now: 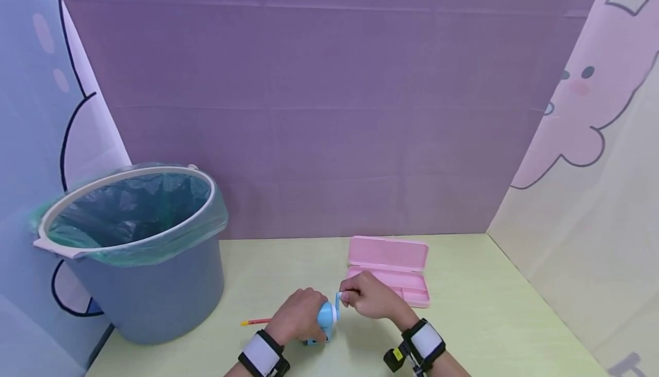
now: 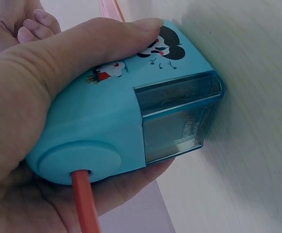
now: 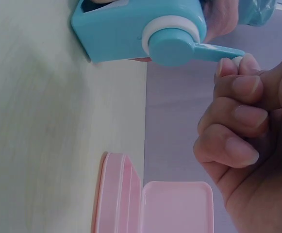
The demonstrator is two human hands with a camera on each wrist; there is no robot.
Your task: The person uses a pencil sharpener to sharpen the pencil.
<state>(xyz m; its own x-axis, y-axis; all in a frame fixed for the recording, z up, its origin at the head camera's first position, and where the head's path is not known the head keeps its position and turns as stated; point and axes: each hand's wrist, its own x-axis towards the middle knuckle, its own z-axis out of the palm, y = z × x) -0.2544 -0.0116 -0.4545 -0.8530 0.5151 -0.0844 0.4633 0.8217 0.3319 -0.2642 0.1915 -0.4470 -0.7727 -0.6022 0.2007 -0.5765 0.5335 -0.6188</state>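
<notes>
A light blue crank pencil sharpener (image 2: 102, 107) with cartoon prints and a clear shavings drawer (image 2: 177, 119) stands on the table. My left hand (image 1: 300, 317) grips its body from above, thumb along one side and fingers on the other. From the hole in its front sticks a red pencil (image 2: 85, 199), whose yellow end points left in the head view. On the opposite side, my right hand (image 1: 373, 297) pinches the knob of the crank handle (image 3: 218, 52) between thumb and index finger, its other fingers curled. The pencil's inner end is hidden inside the sharpener.
Behind my right hand lies an open pink pencil case (image 1: 388, 254) with its lid tipped back. A large grey-blue bin (image 1: 159, 291) lined with a green bag stands at the left. Purple cloth (image 1: 340, 108) hangs along the table's (image 1: 494, 308) back edge.
</notes>
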